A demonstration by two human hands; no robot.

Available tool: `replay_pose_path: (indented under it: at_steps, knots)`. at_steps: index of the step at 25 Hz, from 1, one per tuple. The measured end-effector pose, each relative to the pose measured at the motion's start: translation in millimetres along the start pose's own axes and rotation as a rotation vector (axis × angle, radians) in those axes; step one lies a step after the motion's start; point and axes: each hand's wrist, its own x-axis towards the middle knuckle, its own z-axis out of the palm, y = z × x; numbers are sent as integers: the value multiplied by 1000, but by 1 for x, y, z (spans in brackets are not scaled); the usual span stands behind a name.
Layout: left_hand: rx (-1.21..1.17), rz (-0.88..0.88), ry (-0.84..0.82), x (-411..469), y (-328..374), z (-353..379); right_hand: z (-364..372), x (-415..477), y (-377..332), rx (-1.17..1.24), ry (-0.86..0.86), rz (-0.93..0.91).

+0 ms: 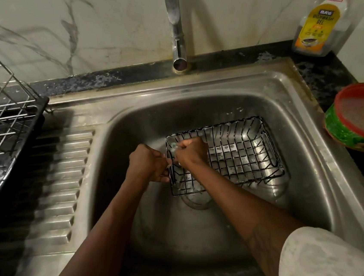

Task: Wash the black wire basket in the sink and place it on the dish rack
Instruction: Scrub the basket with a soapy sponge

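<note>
Head view, and it's scrubbing time. The left hand [149, 163] has its fingers [163, 174] curled tight round the end wall of the black wire basket [237, 157], pinning it in the steel sink [133, 119]. Just beyond those fingers the right hand [189, 151] is closed on what looks like a green-and-white scrub pad [173, 147], pressed to the basket's corner rim; the pad is blurred, so I can't call its make. The basket stretches away from both sets of fingers, suds speckled across its floor, one end resting over the drain [196, 203].

My read: the soaping is midway, and only the corner by the fingers is getting attention. To do it well, hold that left grip firm so the basket doesn't skate, run the pad wire by wire toward the far wall, then tip the basket to reach its underside. No water shows at the tap [175, 24] above the fingers, so the rinse is yet to come.

Well out to the left of the fingers waits the dish rack [3, 119]. Off to the right on the dark tabletop [331, 79] stand a bowl of soapy water [363, 116] and a dishwash gel bottle [318, 26].
</note>
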Motion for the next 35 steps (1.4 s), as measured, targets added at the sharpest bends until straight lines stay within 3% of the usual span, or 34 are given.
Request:
replay_pose_path:
  at_steps: [2, 8, 12, 17, 23, 25, 29, 35]
  knots:
    - [-6, -36, -32, -2, 2, -1, -7, -1, -4, 58, -14, -29]
    - [-15, 39, -20, 0, -2, -1, -7, 4, 2, -238, -93, 38]
    - [29, -69, -193, 4, 2, 3, -17, 1, -13, 135, -194, 159]
    - [37, -63, -196, 11, -1, 2, -14, -3, -5, -122, -257, 192]
    - [-3, -22, -122, 5, -4, 2, -36, -9, -21, 259, -360, 178]
    - [-8, 31, -104, 7, -4, 4, -34, -8, -17, 193, -340, 160]
    - [-16, -54, -91, 8, -3, 2, -21, -6, -13, -40, -286, 132]
    - [45, -43, -103, 9, 0, 4, -26, -8, -10, 137, -215, -41]
